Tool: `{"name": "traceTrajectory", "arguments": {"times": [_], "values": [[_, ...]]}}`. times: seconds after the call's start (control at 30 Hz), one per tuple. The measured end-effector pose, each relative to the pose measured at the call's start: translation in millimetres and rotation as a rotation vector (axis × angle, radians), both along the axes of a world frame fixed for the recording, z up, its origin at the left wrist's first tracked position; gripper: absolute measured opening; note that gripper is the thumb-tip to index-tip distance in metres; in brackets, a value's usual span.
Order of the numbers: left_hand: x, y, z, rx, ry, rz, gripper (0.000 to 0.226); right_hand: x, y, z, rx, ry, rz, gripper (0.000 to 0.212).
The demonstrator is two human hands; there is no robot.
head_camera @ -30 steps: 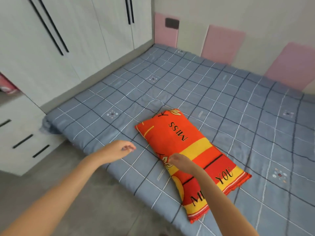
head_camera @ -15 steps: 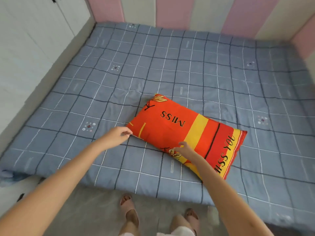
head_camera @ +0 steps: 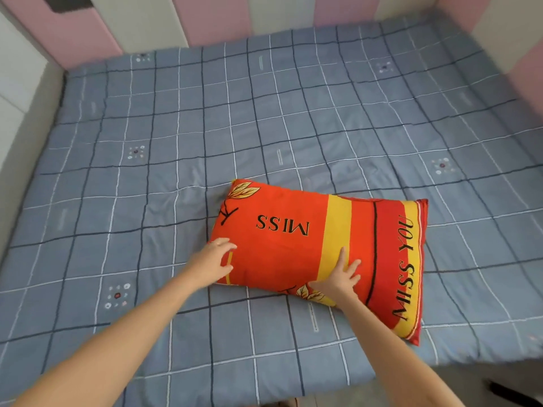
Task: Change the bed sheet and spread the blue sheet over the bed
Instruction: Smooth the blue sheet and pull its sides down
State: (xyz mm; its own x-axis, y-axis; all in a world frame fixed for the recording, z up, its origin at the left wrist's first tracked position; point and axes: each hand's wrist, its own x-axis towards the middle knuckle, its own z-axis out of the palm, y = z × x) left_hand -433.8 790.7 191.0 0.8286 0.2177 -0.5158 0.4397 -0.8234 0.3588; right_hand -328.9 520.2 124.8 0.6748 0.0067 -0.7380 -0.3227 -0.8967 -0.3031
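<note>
A: Below the head camera, what lies where?

B: A blue-grey checked fabric sheet [head_camera: 147, 201] is spread flat from the near edge to the pink and white padded wall panels [head_camera: 211, 19] at the far side.

A: And on it?

B: An orange, red and yellow rectangular fabric pillow [head_camera: 293, 245], lettered "MISS YOU", lies flat on the sheet's near half. It sits a little right of the middle, with its long side roughly across the view.

A: The hands?

B: Both touch the pillow. The left hand [head_camera: 213, 259] is at the near left corner, fingers over the top and thumb lower, curved round the short end in a grip. The right hand [head_camera: 338, 280] rests palm down on the near long edge by the yellow stripe. Its fingers [head_camera: 342, 258] are straight and spread, clasping nothing.

A: Is the sheet smooth?

B: Mostly, though there are faint creases beside the pillow's left end.
</note>
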Motion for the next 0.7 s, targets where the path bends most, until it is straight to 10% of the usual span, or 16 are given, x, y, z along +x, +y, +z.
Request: {"name": "traceTrajectory", "arguments": {"times": [0.17, 0.4, 0.57, 0.7], "values": [[69, 12, -40, 0.152, 0.067, -0.162, 0.08, 35, 18, -45, -0.215, -0.064, 0.504, 0.126], [141, 2, -120, 0.341, 0.283, -0.399, 0.138, 60, 30, -105, -0.279, -0.131, 0.453, 0.121], [149, -16, -157, 0.484, -0.053, -0.334, 0.042, 50, 36, -122, -0.361, -0.344, 0.336, 0.101], [158, -14, -158, 0.411, -0.095, -0.342, 0.03, 37, 49, -123, -0.328, -0.518, 0.075, 0.051]]}}
